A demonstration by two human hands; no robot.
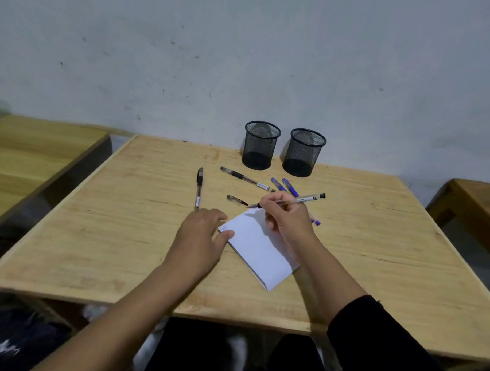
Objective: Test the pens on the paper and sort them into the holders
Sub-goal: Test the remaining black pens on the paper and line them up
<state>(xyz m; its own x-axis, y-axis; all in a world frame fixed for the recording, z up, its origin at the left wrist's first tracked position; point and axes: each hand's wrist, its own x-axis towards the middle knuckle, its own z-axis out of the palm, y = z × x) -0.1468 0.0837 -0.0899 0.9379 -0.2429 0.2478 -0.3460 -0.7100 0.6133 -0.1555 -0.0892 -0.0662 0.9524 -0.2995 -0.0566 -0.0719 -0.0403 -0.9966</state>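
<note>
2 black mesh holders stand side by side at the far edge of the wooden counter (347, 244), close to the wall: the left holder (260, 145) and the right holder (303, 152), near each other but apart. Neither shows a pen inside, as far as the mesh lets one tell.

A folded white paper (259, 252) lies near the middle of the counter, turned at an angle. The left hand (201, 236) rests flat on the counter at the paper's left corner, its grip relaxed and holding nothing, the thumb touching the paper's edge. The right hand (288, 220) sits over the paper's far corner with its grip curled round a clear pen (307, 199), which slants across the top of the hand; its tip hangs just past the paper's far edge.

Loose pens lie between the hands and the holders: a black pen (199, 188) to the left, a second capped black pen (245, 179) in front of the left holder, 2 blue pens (287, 186) partly hidden behind the right hand, and a lone pen cap (237, 200) just beyond the held pen's tip.
</note>
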